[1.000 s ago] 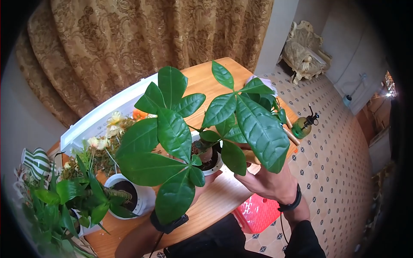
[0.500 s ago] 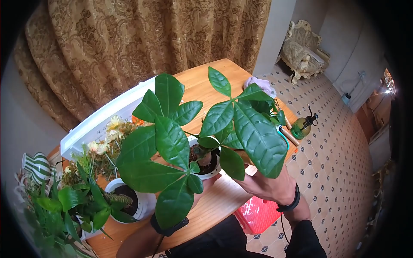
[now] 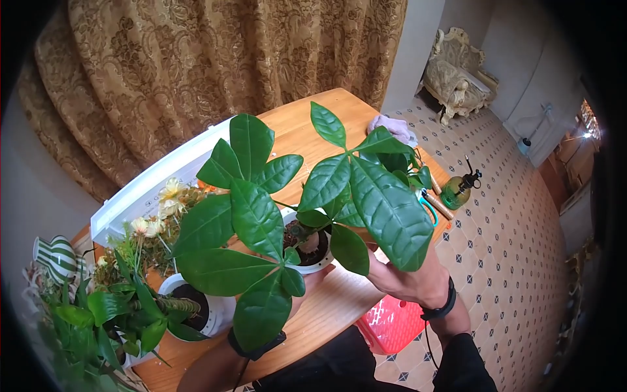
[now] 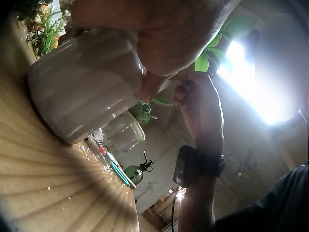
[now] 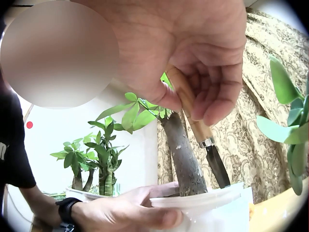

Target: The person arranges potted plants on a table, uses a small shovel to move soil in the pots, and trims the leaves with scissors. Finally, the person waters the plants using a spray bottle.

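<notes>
White is the glossy pot (image 4: 87, 82) that is set on the wooden desk (image 3: 353, 291), with a thick-trunked plant (image 5: 184, 154) held in its dark soil. The pot is gripped at its side by the left hand (image 5: 123, 211), its thumb laid along the outside just below the rim and its fingers bent round the wall. By the right hand (image 5: 193, 53), a wooden-handled tool (image 5: 187, 96) is held, the fingers curled closed round the handle. Its dark blade is pointed down inside the rim, beside the trunk; whether the soil is touched by the tip cannot be told.

To the left, a second white pot (image 3: 223, 315) is seen with a leafy plant, near pale and orange flowers (image 3: 168, 199). By the desk's right edge, a green spray bottle (image 3: 457, 191) and a teal handle (image 3: 429, 210) are seen. Behind the desk, a brown patterned curtain (image 3: 228, 59) is hung.
</notes>
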The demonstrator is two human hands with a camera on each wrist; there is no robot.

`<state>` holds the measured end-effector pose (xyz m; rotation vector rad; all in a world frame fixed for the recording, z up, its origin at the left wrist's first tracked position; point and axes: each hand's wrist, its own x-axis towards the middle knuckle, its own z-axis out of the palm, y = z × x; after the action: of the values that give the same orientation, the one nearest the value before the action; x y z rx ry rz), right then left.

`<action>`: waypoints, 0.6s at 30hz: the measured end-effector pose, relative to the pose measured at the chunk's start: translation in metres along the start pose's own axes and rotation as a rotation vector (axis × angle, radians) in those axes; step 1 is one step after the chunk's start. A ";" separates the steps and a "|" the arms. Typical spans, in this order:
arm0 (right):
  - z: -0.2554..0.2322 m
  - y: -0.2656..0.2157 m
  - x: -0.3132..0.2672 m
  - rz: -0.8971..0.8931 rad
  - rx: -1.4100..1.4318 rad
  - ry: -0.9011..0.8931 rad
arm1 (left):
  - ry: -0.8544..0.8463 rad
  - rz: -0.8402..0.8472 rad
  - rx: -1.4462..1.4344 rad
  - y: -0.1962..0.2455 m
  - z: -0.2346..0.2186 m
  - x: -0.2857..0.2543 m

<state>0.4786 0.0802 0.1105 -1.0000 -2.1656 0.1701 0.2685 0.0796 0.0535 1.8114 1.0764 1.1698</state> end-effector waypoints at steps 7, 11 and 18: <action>0.002 -0.005 0.002 0.032 0.014 0.027 | 0.014 -0.026 0.005 0.002 -0.001 0.000; 0.001 -0.006 0.002 0.043 0.016 0.039 | 0.016 -0.103 -0.037 0.003 0.000 0.001; 0.003 -0.005 0.001 0.031 0.015 0.061 | 0.009 -0.101 -0.042 0.000 0.001 0.001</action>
<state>0.4730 0.0785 0.1107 -1.0177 -2.0917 0.1673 0.2701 0.0805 0.0533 1.7009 1.1264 1.1327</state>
